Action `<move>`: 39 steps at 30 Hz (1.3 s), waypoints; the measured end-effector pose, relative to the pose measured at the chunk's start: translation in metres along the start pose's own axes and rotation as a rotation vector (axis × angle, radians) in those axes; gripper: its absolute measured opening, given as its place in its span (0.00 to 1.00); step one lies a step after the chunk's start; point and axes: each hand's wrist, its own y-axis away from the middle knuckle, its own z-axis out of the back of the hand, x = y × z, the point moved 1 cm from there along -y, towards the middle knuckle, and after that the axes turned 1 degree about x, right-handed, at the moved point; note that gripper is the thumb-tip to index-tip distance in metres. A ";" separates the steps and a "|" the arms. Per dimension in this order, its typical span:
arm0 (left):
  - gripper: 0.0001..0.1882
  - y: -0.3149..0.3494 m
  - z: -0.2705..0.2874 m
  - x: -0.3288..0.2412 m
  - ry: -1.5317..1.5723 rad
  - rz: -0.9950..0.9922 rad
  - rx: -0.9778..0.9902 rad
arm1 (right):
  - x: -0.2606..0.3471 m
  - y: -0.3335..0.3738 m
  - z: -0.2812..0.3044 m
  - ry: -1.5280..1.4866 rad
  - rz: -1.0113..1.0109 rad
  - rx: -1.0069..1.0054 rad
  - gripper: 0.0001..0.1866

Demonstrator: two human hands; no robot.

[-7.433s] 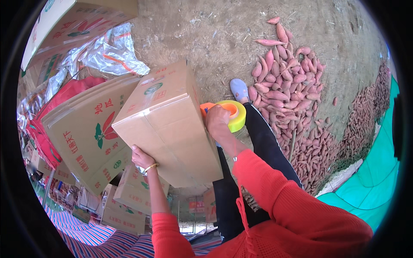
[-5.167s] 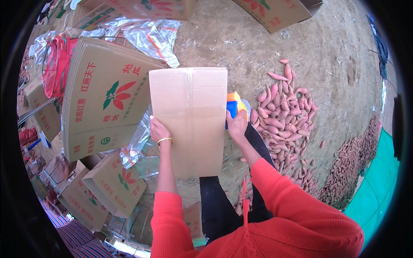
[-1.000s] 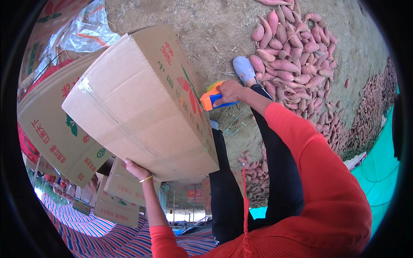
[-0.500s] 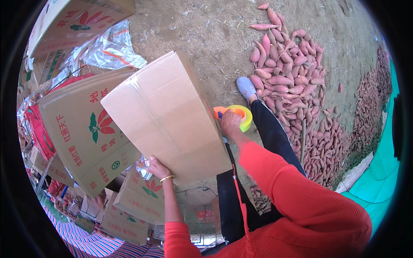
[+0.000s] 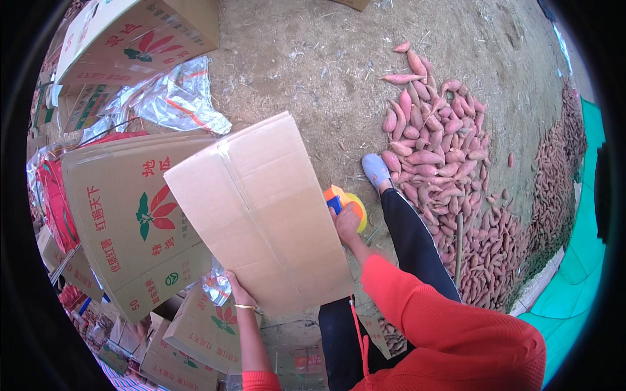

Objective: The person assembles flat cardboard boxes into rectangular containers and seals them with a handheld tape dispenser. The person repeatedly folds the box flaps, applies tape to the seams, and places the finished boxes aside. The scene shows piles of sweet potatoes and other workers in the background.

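A closed cardboard box is tilted in front of me, its plain brown face toward me with a strip of clear tape down the middle seam. My left hand grips its lower left edge; some fingers are hidden by the box. In my right hand is an orange and blue tape dispenser with a yellow roll, close beside the box's right edge. Whether its tape touches the cardboard is hard to make out.
On the left lean flattened printed cartons, with another open box beyond them. Silver plastic sheeting lies between. A large heap of sweet potatoes spreads over the dirt floor at right, beside my shoe and a green sheet.
The box has turned so its taped face shows more squarely and its right side no longer shows. My right hand and the dispenser have tilted and moved slightly down.
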 end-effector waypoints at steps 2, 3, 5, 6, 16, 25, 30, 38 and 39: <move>0.41 0.006 -0.003 -0.011 0.068 0.057 0.127 | 0.001 0.003 0.006 0.012 -0.034 -0.005 0.42; 0.41 0.006 -0.003 -0.013 0.115 0.070 0.228 | -0.001 -0.003 0.020 -0.030 -0.067 0.047 0.41; 0.44 0.033 -0.022 -0.031 0.061 0.120 0.334 | 0.002 -0.006 0.053 -0.101 -0.106 0.140 0.40; 0.42 0.049 -0.033 -0.054 -0.048 -0.086 0.418 | 0.008 0.002 0.066 -0.132 -0.089 0.178 0.40; 0.44 0.228 -0.170 -0.308 -0.901 -1.052 0.668 | -0.012 0.034 0.233 -0.481 0.081 0.272 0.37; 0.54 0.391 -0.229 -0.426 -1.164 -1.250 0.869 | 0.031 0.021 0.346 -0.679 0.214 0.371 0.34; 0.57 0.423 -0.225 -0.473 -1.275 -1.364 0.762 | 0.089 0.003 0.377 -0.774 0.282 0.443 0.32; 0.59 0.401 -0.178 -0.599 -1.240 -1.515 0.410 | 0.265 -0.035 0.409 -0.964 0.339 0.547 0.30; 0.59 0.397 -0.171 -0.621 -1.241 -1.541 0.351 | 0.297 -0.042 0.414 -0.997 0.340 0.552 0.29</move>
